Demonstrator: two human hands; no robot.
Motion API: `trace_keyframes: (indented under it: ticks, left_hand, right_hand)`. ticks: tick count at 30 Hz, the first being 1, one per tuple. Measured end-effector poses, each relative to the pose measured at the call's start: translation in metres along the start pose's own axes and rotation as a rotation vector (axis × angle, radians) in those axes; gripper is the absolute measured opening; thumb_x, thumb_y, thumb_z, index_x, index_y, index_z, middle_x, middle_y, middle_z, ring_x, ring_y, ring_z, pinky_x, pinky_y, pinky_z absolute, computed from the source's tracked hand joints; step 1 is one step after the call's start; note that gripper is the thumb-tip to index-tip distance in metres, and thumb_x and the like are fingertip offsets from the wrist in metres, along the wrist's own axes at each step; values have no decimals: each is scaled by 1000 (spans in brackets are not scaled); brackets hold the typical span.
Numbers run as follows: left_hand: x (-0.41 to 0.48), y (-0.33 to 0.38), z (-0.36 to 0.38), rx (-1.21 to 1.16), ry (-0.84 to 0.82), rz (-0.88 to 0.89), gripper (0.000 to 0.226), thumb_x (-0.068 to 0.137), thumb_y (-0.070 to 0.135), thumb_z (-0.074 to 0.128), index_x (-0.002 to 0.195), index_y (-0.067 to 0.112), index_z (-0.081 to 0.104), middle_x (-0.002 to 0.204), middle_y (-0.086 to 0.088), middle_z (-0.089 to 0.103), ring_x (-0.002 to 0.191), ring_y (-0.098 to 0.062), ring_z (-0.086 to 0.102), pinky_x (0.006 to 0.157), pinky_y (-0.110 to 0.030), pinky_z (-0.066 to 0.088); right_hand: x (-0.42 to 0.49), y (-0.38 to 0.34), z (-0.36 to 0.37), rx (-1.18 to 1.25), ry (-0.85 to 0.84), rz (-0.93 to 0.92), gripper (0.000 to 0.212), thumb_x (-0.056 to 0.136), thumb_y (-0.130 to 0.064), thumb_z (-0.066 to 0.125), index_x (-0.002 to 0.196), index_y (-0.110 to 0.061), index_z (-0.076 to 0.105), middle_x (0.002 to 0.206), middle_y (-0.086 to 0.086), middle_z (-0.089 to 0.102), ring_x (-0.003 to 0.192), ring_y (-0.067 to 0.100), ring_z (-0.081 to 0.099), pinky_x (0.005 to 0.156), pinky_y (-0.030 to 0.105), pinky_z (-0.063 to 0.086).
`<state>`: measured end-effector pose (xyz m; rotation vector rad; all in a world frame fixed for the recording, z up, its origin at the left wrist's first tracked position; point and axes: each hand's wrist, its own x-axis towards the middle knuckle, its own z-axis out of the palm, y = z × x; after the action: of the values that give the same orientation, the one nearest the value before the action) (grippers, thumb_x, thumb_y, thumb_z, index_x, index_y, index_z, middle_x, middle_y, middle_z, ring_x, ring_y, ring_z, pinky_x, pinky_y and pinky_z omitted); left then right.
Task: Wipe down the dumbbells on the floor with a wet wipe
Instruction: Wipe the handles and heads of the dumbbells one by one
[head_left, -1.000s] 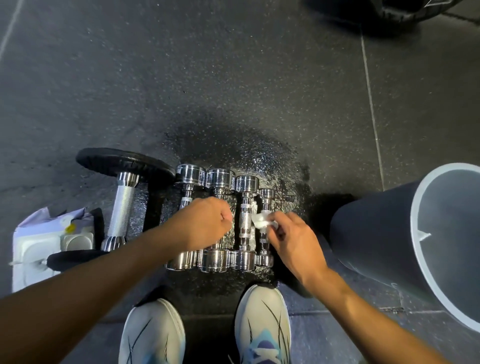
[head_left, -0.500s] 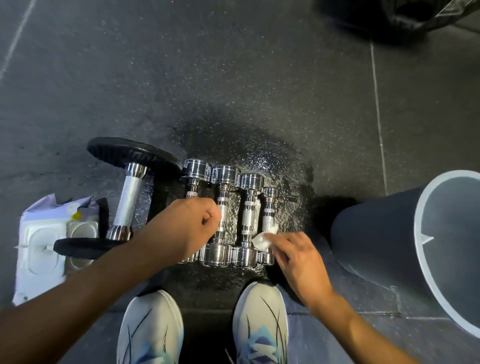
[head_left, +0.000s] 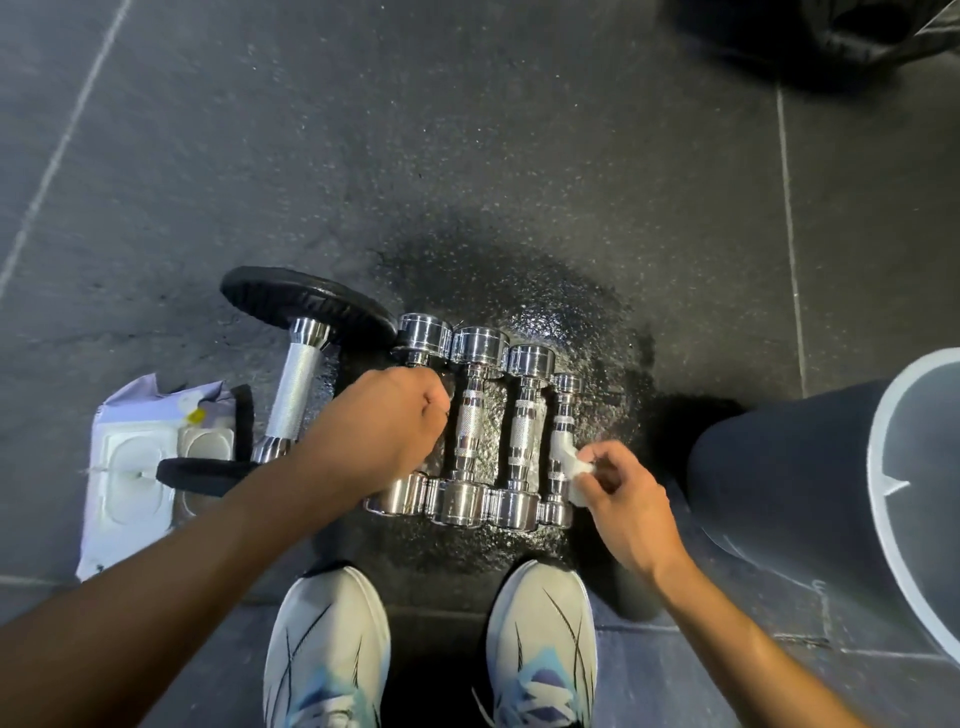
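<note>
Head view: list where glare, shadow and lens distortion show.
Head view: hard glare on the chrome dumbbells and the wet floor patch; head view: the wet wipe in the right hand is blown out white; head view: dark shadow pools round them; head view: wide-angle lens splays the floor seams outward.

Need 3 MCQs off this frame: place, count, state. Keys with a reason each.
1. The wipe pack lies: A) left of the black-plate dumbbell B) in the bin C) between the shoes
2. Chrome dumbbells in the row: A) two B) four C) six
3. The wipe is: A) flat on the floor B) pinched by the right hand against the smallest dumbbell C) over a shoe
Key: 1A, pack sits far left; 2B, four lie side by side; 3B, the hand pinches it at that handle.
</note>
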<state>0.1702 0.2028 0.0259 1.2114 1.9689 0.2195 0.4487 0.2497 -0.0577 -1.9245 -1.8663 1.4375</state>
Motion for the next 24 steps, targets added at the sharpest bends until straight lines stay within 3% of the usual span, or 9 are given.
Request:
trace_keyframes:
  ticks: [3,6,11,13,20,24]
  left_hand:
    - [2,-3,-1,-7,8,2,20,100,27,50,99,30,69,84,9,72,75,-7,67,71,-37,60]
    - [4,-3,1,38,-7,-14,21,101,27,48,101,29,69,89,7,72,80,-10,67,74,-37,60]
    - [4,-1,5,120,-45,-35,22,102,24,44,102,27,67,93,4,72,82,-14,66,74,-37,59]
    - [3,1,5,127,-56,-33,22,102,26,45,104,26,66,93,3,71,81,-15,66,74,-38,59]
    - [0,1,5,126,-48,11,20,102,26,47,104,22,67,90,-1,72,79,-19,68,72,-41,59]
    - [3,-2,5,127,-33,27,18,102,26,48,99,25,66,82,5,69,65,-10,63,50,-28,49]
  right_hand:
    - [0,-3,-6,31,32,42,18,97,-13,66,93,-31,65,84,-8,77,67,2,68,62,20,51]
    - [4,-18,-11,-7,197,-70,18,98,-16,64,98,-34,64,88,-10,75,70,23,68,62,34,54]
    - [14,-59,11,-188,125,-608,20,98,-12,68,116,-17,72,106,-6,66,89,8,62,85,20,53]
    - [23,-71,31,-273,108,-733,21,97,-10,68,118,-12,72,111,-2,65,92,9,62,87,19,52]
    - [46,-74,68,-457,55,-743,25,100,-7,60,123,-8,71,111,10,62,88,25,64,74,41,60]
    - [23,-59,67,-501,-35,-770,31,97,-7,67,125,-19,72,122,6,62,79,12,68,66,19,61]
